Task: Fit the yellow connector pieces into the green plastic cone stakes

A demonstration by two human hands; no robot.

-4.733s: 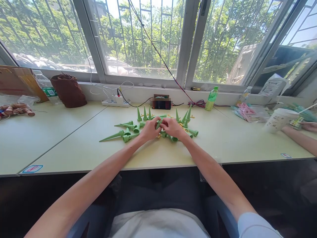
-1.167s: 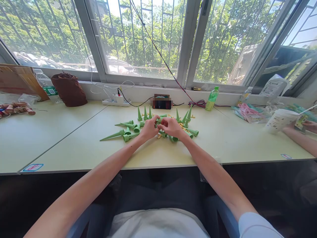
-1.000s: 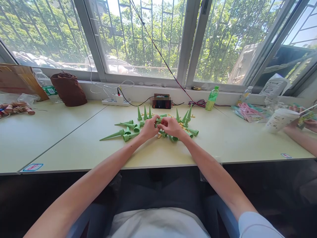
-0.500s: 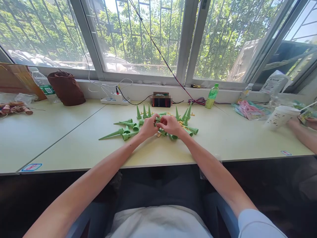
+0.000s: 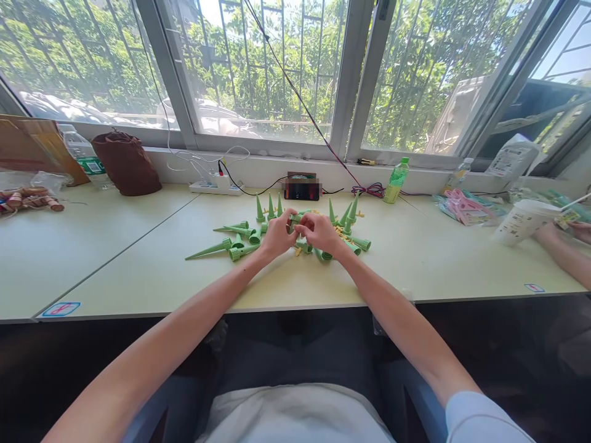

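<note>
Both hands meet above the middle of the table among several green plastic cones. My left hand (image 5: 278, 237) is closed on a green piece (image 5: 295, 219), partly hidden by the fingers. My right hand (image 5: 319, 231) is closed, its fingertips against that piece; whether it grips anything else is hidden. Left of them, green cones (image 5: 210, 249) lie on their sides, with upright ones (image 5: 259, 209) behind. More upright cones (image 5: 352, 212) and lying ones (image 5: 362, 243) are at the right, with small yellow parts (image 5: 340, 234) between them.
A phone (image 5: 301, 189) stands behind the cones, beside a power strip (image 5: 216, 187). A green bottle (image 5: 396, 180), pink items (image 5: 466, 206) and a white cup (image 5: 526, 221) are right, near another person's hands (image 5: 551, 237). A brown bag (image 5: 126, 163) stands left.
The view has shifted slightly. My hands remain together over the cones, with only small finger movements around the green piece.
</note>
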